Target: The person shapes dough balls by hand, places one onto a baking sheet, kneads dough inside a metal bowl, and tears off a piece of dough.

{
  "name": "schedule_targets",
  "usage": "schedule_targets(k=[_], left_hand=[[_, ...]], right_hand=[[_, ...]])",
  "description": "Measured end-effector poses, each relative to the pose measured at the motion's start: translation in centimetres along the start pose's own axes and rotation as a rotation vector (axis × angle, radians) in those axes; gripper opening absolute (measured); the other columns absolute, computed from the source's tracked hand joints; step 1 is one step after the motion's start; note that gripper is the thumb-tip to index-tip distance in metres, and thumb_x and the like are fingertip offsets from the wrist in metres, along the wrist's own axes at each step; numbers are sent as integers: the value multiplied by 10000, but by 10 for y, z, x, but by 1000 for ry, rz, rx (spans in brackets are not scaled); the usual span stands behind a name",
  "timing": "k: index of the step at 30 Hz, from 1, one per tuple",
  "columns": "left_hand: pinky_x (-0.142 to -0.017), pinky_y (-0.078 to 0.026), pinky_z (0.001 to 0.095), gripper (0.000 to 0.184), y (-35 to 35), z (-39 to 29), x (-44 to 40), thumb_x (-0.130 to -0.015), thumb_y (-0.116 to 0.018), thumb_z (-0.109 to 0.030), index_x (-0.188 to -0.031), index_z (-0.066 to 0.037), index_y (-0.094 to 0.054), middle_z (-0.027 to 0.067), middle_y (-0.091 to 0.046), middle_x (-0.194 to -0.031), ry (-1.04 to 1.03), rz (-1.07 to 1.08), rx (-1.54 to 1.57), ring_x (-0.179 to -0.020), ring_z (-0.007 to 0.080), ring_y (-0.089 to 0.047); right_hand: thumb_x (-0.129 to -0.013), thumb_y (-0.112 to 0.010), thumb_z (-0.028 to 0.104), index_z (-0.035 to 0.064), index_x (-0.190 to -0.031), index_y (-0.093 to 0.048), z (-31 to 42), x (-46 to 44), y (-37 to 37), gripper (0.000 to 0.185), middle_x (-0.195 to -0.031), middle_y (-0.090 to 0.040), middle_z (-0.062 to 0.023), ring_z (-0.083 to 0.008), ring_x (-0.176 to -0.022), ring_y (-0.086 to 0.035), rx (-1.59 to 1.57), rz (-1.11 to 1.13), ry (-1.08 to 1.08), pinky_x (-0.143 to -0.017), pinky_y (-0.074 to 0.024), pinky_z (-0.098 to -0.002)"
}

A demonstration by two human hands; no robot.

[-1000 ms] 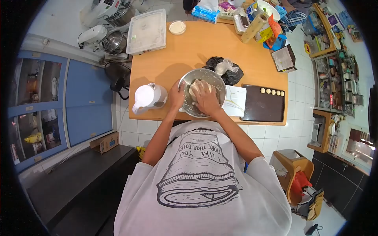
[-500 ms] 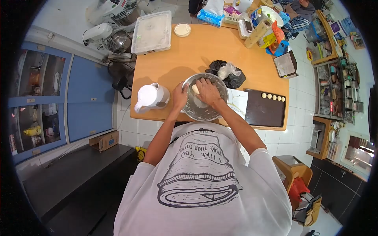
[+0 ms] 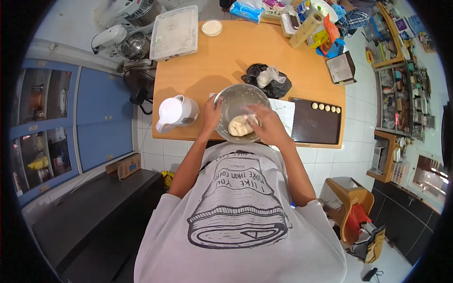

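Observation:
A steel mixing bowl (image 3: 231, 96) stands at the table's near edge, its inner wall smeared with bits of dough. My left hand (image 3: 211, 114) is closed on the bowl's left rim, thumb over the edge. Inside, a pale lump of dough (image 3: 239, 126) lies toward the near side. My right hand (image 3: 267, 125) is over the bowl's right side, beside the dough. Its fingers are stretched out and apart, partly blurred; whether they touch the dough I cannot tell. To the right, a dark baking tray (image 3: 314, 126) carries several small dough balls (image 3: 326, 108) in a row.
A white jug (image 3: 177, 113) stands left of the bowl. Behind the bowl lies a black plastic bag (image 3: 281, 88) with a clear bag on it. A lidded plastic box (image 3: 174, 33) and a small round tub (image 3: 212, 28) sit at the far left. Packages crowd the far right.
My right hand has drawn back from the far part of the bowl toward me and opened. The dough, mostly hidden before, now shows as a lump at the near side.

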State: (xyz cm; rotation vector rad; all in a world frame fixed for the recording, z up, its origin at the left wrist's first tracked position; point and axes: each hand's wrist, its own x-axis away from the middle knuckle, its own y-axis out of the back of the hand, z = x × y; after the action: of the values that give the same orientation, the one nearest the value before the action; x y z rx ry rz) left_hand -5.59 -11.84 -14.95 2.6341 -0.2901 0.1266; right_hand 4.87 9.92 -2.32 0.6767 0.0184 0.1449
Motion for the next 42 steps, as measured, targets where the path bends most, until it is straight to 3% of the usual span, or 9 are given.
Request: schedule_targets(k=[7,11,20,26,28,30,35,38,42], left_hand=[[-844,-543,434,314,-5,-3,-2,-1068,-599,-227,-1226,27,-692,270,-737,-1031,-64,-29,43,-944,395,-726],[-844,-543,444,328,-5,-3,-1,-1060,-611,-232,-1222,41,-690,283,-734,-1037,-93,-70,-33,-947,418,-723],[-827,-548,464,315,-5,-5,-4,-1046,-629,-209,-1205,54,-693,294,-732,-1038,-93,-43,-4,-957,436,-727],[-883,-544,436,340,-4,0,-3,-1060,-617,-245,-1224,42,-694,273,-746,-1080,-84,-40,1,-996,399,-731],[-842,-549,454,305,-7,5,-6,-1046,-630,-214,-1217,30,-698,274,-742,-1049,-129,-73,59,-962,424,-731],[-841,-549,449,305,-8,6,-7,-1048,-628,-218,-1231,16,-698,268,-744,-1049,-114,-73,35,-962,419,-732],[-830,-549,441,317,-1,-4,-2,-1058,-610,-235,-1249,4,-694,264,-746,-1045,-58,-40,-16,-959,406,-736],[-832,-548,442,323,-3,-6,-1,-1064,-602,-246,-1249,3,-694,264,-746,-1047,-47,-45,9,-961,404,-737],[-849,-542,444,327,-8,-1,-4,-1066,-598,-253,-1245,3,-696,259,-746,-1048,-78,-47,20,-960,405,-728]], right_hand=[[-948,-711,381,75,-1459,-563,-49,-17,-77,614,-1468,-551,-255,-475,-1386,-493,365,158,64,-1111,-468,-582],[-873,-747,471,86,-1441,-553,-48,-26,-101,713,-1457,-540,-259,-486,-1378,-479,542,146,-17,-994,-515,-649],[-811,-783,441,35,-1098,-642,-62,-75,-102,517,-1122,-709,-221,-458,-1001,-705,348,225,-102,-831,-584,-560],[-841,-779,426,38,-1315,-581,-60,-65,-90,644,-1384,-603,-293,-490,-1170,-643,313,264,-79,-946,-544,-569],[-845,-790,380,61,-1427,-519,-52,-41,-86,716,-1393,-590,-294,-504,-1199,-618,470,15,164,-982,-527,-562],[-854,-791,347,63,-1492,-487,-46,-25,-78,761,-1402,-577,-297,-503,-1252,-585,500,19,214,-1011,-513,-576],[-885,-781,300,42,-1487,-510,-16,-31,-33,709,-1443,-533,-312,-502,-1373,-494,81,411,-198,-1090,-470,-585],[-916,-750,323,26,-1455,-541,-44,-27,-55,650,-1447,-521,-328,-510,-1383,-476,58,140,20,-1122,-448,-556],[-955,-696,370,-11,-1418,-559,-62,-22,-98,615,-1432,-535,-335,-510,-1375,-486,133,92,76,-1142,-426,-550]])
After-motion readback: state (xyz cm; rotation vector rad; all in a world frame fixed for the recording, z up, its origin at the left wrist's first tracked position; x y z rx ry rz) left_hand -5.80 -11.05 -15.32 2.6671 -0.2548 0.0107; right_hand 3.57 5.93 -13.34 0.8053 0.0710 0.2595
